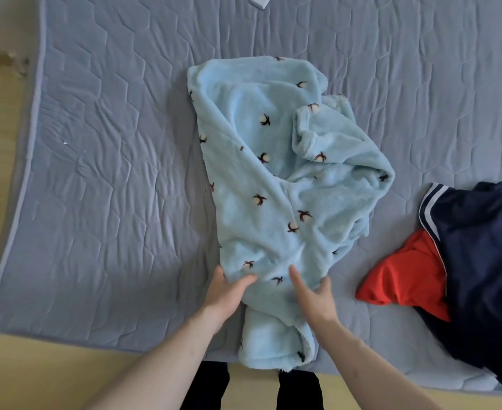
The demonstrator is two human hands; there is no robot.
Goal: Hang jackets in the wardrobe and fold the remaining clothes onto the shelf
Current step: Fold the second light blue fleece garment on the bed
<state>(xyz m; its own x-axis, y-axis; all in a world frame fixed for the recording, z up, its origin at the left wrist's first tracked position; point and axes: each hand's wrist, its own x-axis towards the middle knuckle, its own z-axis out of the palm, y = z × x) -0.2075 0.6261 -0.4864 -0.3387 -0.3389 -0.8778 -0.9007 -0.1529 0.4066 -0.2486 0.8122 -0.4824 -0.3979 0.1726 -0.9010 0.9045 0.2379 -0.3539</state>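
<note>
A light blue fleece garment (276, 184) with small dark and pink flower prints lies loosely bunched in the middle of a grey quilted mattress (110, 173). Its lower end hangs over the near mattress edge. My left hand (227, 290) pinches the fabric at its near left corner, thumb on top. My right hand (313, 294) grips the fabric just to the right, with the forefinger stretched out over the fleece. At the right lie a navy garment with white stripes (480, 261) and a red garment (403, 273) partly tucked under it.
The mattress rests on a light wooden floor (36, 380), which shows at the left and along the near edge. A small white object (261, 0) sits at the top edge of the mattress. Dark trouser legs (214, 386) show below my arms.
</note>
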